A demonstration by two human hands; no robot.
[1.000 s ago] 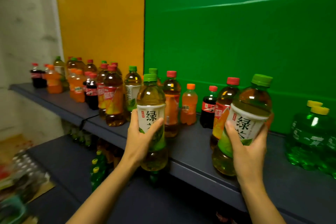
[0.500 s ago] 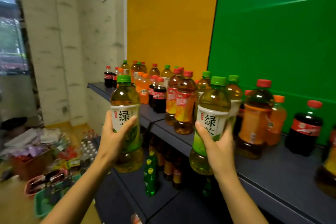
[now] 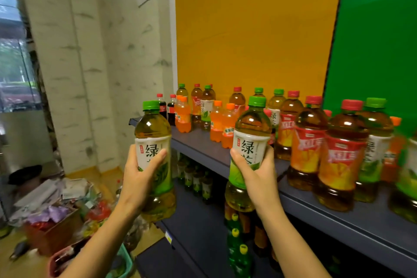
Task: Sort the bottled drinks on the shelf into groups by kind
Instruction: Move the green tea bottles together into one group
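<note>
I hold two green tea bottles with green caps and white-green labels, both upright in the air in front of the shelf. My left hand (image 3: 140, 178) grips one green tea bottle (image 3: 153, 128) left of the shelf's end. My right hand (image 3: 257, 176) grips the other green tea bottle (image 3: 252, 126) just before the shelf's front edge. On the grey shelf (image 3: 203, 149) stand mixed bottles: red-capped iced tea bottles (image 3: 340, 156), orange soda bottles (image 3: 216, 124), cola bottles (image 3: 161, 106) at the far end, and more green tea bottles (image 3: 206, 106).
A lower shelf (image 3: 196, 221) carries green soda bottles (image 3: 237, 248) and other drinks. Boxes and a basket of clutter (image 3: 56, 210) lie on the floor at the left. Behind the shelf are a yellow panel (image 3: 248, 29) and a green panel (image 3: 379, 29).
The view has swung left along the shelf and both hands, each still holding its green tea bottle, have travelled left toward the shelf's far end.
</note>
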